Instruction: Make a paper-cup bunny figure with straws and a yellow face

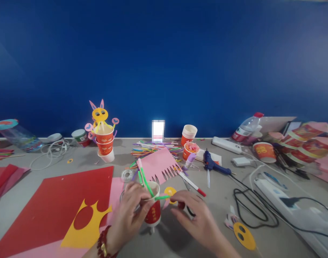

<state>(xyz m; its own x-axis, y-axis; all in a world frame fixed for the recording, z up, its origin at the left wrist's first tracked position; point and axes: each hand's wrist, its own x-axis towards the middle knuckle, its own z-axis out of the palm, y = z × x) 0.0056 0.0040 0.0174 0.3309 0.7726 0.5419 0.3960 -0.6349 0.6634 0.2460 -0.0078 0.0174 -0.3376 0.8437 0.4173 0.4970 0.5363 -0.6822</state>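
Observation:
My left hand [134, 206], with a dark red bead bracelet on its wrist, is closed round the rim and left side of a red and white paper cup [153, 212]. Green pipe cleaners [145, 179] rise from the cup's mouth, and one bends over the rim to the right. The fingertips of my right hand [189, 211] pinch near the end of that bent piece. Just behind those fingers lies a yellow paper disc [170, 192], partly hidden.
Red paper [59, 200] and cut yellow paper [99, 229] lie left. Behind are a pink sheet [155, 163], stacked cups [189, 133] and a cup figure [105, 138]. A blue glue gun [213, 165], its cord and a power strip [284, 200] lie right.

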